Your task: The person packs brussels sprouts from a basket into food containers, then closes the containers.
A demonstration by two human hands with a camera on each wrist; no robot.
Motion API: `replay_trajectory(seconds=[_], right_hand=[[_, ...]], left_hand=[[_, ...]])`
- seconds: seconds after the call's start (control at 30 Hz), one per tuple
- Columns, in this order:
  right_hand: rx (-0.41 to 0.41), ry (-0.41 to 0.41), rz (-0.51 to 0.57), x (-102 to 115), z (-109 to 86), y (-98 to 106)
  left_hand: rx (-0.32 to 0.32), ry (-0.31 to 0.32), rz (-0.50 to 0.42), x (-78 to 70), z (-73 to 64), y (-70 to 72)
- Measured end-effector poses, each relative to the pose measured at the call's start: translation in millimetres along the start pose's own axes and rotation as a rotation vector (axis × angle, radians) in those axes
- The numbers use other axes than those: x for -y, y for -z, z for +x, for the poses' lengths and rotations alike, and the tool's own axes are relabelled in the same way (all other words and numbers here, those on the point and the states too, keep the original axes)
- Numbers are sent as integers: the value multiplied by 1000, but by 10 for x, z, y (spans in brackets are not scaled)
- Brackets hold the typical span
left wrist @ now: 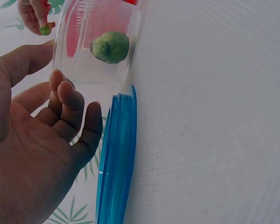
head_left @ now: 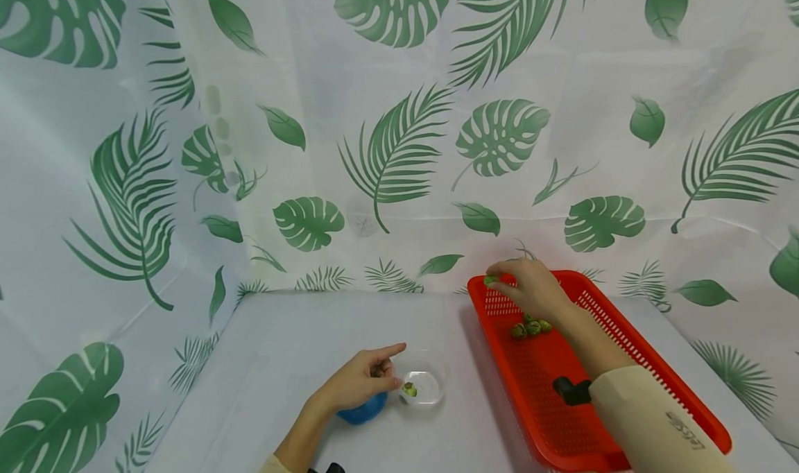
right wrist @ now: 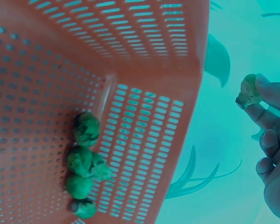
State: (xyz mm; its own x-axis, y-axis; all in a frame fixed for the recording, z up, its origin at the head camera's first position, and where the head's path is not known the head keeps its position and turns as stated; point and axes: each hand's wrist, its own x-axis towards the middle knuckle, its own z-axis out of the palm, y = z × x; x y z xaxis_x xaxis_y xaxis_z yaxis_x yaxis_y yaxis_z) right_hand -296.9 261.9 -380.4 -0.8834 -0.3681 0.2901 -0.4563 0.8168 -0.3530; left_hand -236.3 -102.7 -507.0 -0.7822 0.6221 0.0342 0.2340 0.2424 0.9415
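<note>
My right hand (head_left: 530,289) pinches a small Brussels sprout (right wrist: 248,91) between thumb and fingertip, above the far left corner of the red basket (head_left: 502,390). Inside that basket, several Brussels sprouts (head_left: 533,328) lie clustered toward the far end. My left hand (head_left: 362,379) is at the left side of a clear plastic bowl (head_left: 431,397), its fingertips right at the rim and the other fingers loosely bent. One Brussels sprout (left wrist: 111,47) sits in the bowl. Beneath the left hand is a blue lid (left wrist: 117,158), partly hidden by it in the head view.
A white table (head_left: 262,362) carries everything, with the long basket on its right side. Behind and to the left hang white sheets (head_left: 399,71) printed with green leaves. The basket's slotted walls rise high around the sprouts.
</note>
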Motion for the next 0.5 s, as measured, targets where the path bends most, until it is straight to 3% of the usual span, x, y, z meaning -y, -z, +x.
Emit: replay_trajectory(seconds=[0.3,0.5], right_hand=[[-43,-11,30,188,-39,42],[-106,50,34,342,-73,68]], left_hand=[[4,-6,18,13,6,3],[5,-12,21,19,8,2]])
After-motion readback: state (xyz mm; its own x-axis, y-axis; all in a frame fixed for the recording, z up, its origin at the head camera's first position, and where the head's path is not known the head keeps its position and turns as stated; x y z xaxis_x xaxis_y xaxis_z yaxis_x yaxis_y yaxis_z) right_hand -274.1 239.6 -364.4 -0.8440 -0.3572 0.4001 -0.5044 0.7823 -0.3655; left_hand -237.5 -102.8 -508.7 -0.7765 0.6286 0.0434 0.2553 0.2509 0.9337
